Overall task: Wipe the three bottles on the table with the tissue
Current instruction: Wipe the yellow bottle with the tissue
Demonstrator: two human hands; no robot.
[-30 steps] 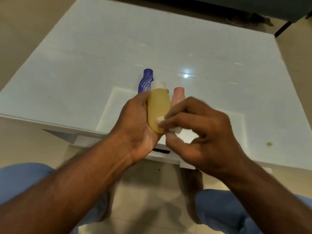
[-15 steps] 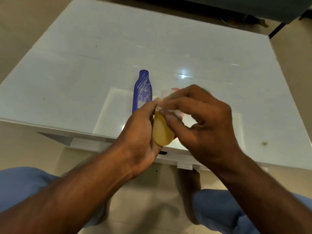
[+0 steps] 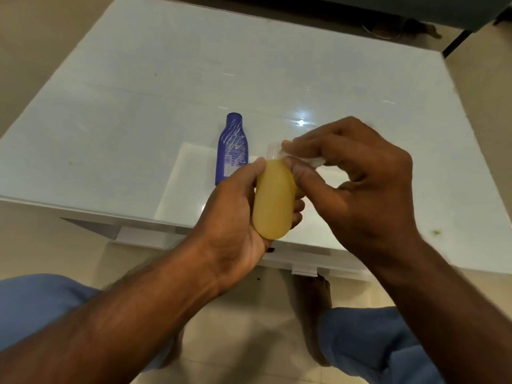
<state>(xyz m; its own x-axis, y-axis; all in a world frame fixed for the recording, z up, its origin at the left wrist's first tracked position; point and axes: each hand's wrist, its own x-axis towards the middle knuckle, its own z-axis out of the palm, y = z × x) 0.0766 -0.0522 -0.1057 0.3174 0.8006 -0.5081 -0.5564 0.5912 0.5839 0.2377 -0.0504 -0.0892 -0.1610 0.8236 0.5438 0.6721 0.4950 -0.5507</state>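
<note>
L hand [image 3: 235, 217] fingers round yellow bottle [image 3: 274, 200], R hand [image 3: 360, 184] fingers pinching tissue [image 3: 313, 159] at its cap; blue bottle [image 3: 231, 149] on bench [image 3: 138, 106].

Dim; glare on table [image 3: 301, 122]; edges warped

We see a yellow bottle [image 3: 273, 202] held up off the table, its pale cap end pointing away, with a crumpled white tissue [image 3: 300, 156] pressed against that cap. A blue bottle [image 3: 232, 149] with white markings stands on the table just to the left.
</note>
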